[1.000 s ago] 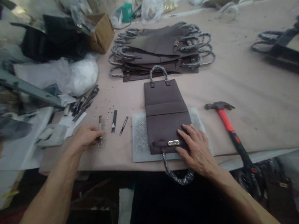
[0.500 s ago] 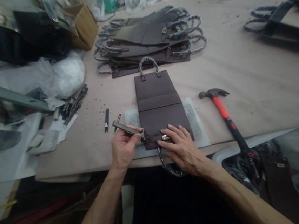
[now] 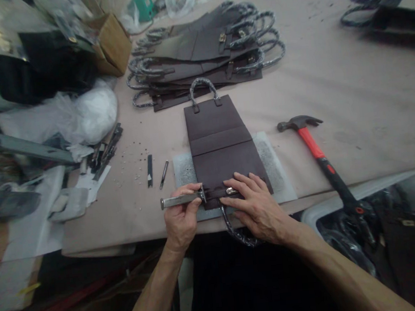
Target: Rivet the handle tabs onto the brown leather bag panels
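A dark brown bag panel (image 3: pixel 221 147) with wrapped handles lies flat on a grey pad (image 3: pixel 275 168) at the table's near edge. My left hand (image 3: pixel 180 219) grips a metal punch tool (image 3: pixel 177 200) held level, its tip against the left end of the panel's strap. My right hand (image 3: pixel 258 209) presses flat on the strap beside a small metal clasp (image 3: pixel 230 190). One wrapped handle (image 3: pixel 237 233) hangs over the table edge below my hands.
A red-handled hammer (image 3: pixel 315 147) lies right of the pad. Two small punches (image 3: pixel 156 171) lie left of it. A stack of similar bag panels (image 3: pixel 205 53) sits behind. Clutter, plastic bags and a cardboard box (image 3: pixel 112 42) fill the left side.
My left hand took the metal tool from the table at left and brought it to the panel's strap, then levelled it. My right hand shifted slightly left onto the strap.
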`<state>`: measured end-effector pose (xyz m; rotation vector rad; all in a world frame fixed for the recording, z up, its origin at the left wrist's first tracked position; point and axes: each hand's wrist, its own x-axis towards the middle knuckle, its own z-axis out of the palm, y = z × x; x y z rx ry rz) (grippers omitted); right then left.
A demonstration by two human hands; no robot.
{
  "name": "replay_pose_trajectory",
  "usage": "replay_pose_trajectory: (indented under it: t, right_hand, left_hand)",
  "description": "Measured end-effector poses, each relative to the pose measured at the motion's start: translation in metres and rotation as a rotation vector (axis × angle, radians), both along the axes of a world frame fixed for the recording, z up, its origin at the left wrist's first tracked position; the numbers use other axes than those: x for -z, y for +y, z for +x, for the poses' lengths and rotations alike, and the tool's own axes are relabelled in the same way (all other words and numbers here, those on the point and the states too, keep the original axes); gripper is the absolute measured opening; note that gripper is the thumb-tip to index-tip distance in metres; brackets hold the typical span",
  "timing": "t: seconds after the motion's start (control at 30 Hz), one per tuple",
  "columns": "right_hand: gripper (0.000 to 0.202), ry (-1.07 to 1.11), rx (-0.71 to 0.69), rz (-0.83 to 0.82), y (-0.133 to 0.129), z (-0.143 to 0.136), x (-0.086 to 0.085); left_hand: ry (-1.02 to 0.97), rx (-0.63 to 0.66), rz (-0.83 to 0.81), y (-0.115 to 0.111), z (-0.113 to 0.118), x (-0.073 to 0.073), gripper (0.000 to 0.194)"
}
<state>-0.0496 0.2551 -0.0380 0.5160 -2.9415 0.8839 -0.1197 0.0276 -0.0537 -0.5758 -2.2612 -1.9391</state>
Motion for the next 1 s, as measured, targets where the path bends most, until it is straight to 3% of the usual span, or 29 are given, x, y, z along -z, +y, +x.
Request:
replay_pose_trajectory:
  t: [0.57,0.8,1.0]
  right_hand:
    - [0.050,-0.006,0.018,-0.033,-0.0017,-0.0004,-0.0022]
    - [0.050,-0.012,0.013,-0.035,-0.0017,-0.0008,-0.0019]
    - [0.049,-0.010,0.014,-0.054,-0.0013,0.0001,-0.0015]
  left_hand:
    - [0.087,0.030,0.043,0.0032,0.0044,0.0042,0.014]
    - [0.109,0.011,-0.030,0.0048,0.0056,0.0042,0.013]
    - [0.034,-0.030,0.008,0.0040,0.0040,0.0063,0.011]
